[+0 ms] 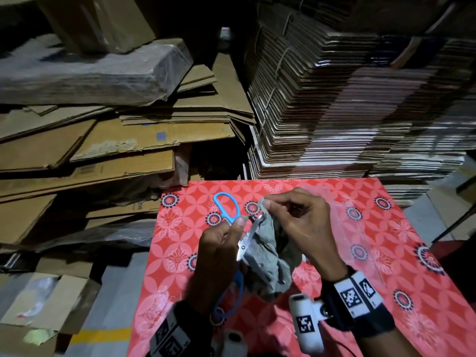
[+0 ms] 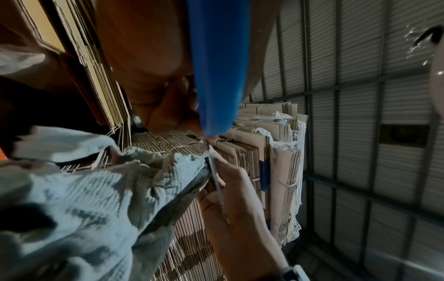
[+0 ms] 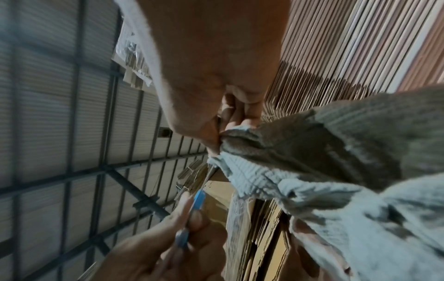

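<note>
Closest to us is the black band on our right wrist; it has black-and-white square marks, and a small white camera sits beside it; just past it our two hands are busy above the red table cover with its flower shapes. Our left hand holds the scissors by the middle; its fingers are curled round them and the thumb presses near the blue handle. The scissors stand wide open; one blue loop points up and away from us, the other hangs down by our wrist, and a shiny blade points up to the right. Our right hand pinches the top edge of the grey cloth between thumb and first finger; the other fingers are curled in. The grey cloth hangs crumpled between the two hands and touches the blade; the wrist views show the thin blade lying right along the cloth's edge; we cannot tell if the cloth's bottom rests on the cover. Behind the table, flat cardboard lies in messy piles on the left; tied cardboard bundles are stacked high on the right.
</note>
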Tool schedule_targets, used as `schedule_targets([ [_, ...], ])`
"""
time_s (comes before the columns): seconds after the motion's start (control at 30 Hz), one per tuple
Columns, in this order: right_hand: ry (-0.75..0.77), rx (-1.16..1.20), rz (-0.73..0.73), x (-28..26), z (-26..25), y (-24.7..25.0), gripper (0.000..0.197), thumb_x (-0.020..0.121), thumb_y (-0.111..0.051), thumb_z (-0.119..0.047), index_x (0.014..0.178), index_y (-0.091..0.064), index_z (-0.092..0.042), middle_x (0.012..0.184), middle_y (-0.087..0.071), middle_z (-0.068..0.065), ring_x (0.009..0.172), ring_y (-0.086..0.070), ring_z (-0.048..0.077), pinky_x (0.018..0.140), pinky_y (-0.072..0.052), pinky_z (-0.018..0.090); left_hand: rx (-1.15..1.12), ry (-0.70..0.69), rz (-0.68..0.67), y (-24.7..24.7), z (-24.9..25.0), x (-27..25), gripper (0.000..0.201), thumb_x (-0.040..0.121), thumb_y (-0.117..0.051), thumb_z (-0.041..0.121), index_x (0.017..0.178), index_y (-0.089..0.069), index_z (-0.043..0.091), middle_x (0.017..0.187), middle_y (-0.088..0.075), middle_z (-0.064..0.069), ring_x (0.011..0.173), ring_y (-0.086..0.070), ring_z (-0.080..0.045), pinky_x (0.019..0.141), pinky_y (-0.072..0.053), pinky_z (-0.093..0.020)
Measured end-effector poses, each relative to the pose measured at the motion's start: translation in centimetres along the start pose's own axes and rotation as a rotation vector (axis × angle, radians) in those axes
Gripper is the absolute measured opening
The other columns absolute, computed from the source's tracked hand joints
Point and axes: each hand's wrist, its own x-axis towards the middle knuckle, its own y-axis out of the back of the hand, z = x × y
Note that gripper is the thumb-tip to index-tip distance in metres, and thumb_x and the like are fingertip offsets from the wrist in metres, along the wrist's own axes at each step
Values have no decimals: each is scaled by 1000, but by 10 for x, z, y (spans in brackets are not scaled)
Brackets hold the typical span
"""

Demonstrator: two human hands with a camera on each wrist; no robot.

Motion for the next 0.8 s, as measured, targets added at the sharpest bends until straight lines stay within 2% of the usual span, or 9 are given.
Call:
schedule_targets([
  [0.07,-31,9,-11,-2,-1,1,10,83,-87,-10,91,-85,-15,81,-74,-1,73,-67,8,69,-50,17,8,-23,5,2,2,-2,67,92,-62,51,62,-35,-2,52,-37,-28,44,-38,-32,50,-34,-48],
  [0.17,-80,101,24,-7,0,7,12,83,-86,-9,95,-84,-12,86,-78,0,81,-73,15,73,-55,20,-17,-38,65,10,5,-1,60,103,-66,26,62,-36,-6,51,-36,-15,39,-38,-20,42,-33,-28],
  [0.27,-118,162,86,-12,-1,14,14,83,-84,-5,97,-82,-8,87,-79,7,79,-71,16,73,-56,19,-135,38,82,20,5,4,46,102,-64,16,67,-42,-3,51,-42,-12,38,-36,-13,38,-30,-19],
  [0.37,-125,164,105,-20,-6,15,15,83,-84,-2,96,-82,-9,87,-77,14,72,-66,13,68,-54,16,-230,78,78,29,5,5,35,101,-65,14,69,-51,9,55,-46,-7,41,-47,-12,44,-41,-19],
  [0.53,-7,69,151,-30,-17,28,17,85,-82,-6,99,-81,-16,90,-77,6,78,-71,14,71,-55,18,-391,113,62,34,11,2,24,102,-61,9,80,-52,9,54,-48,4,42,-53,-9,46,-47,-21],
  [0.6,12,66,169,-33,-23,34,18,85,-82,-4,98,-81,-18,92,-77,7,79,-71,17,73,-55,20,-405,109,54,36,10,1,22,100,-62,11,82,-52,8,53,-45,2,42,-53,-12,46,-43,-23],
  [0.7,35,53,117,-39,-30,30,21,84,-82,-1,94,-81,-19,88,-75,2,77,-70,15,72,-52,16,-446,118,73,39,5,1,21,99,-66,9,84,-52,6,68,-38,-9,56,-59,-24,49,-51,-24],
  [0.73,39,54,84,-42,-32,27,21,83,-82,0,94,-81,-18,87,-74,1,76,-70,14,72,-52,16,-471,106,71,38,5,0,20,97,-70,10,89,-53,5,75,-37,-11,64,-54,-28,54,-55,-26],
  [0.8,34,63,31,-49,-36,17,22,82,-83,1,93,-82,-18,86,-73,1,76,-70,13,70,-52,18,-503,81,68,36,5,-1,26,94,-74,13,92,-51,4,73,-26,-9,64,-41,-22,57,-53,-27],
])
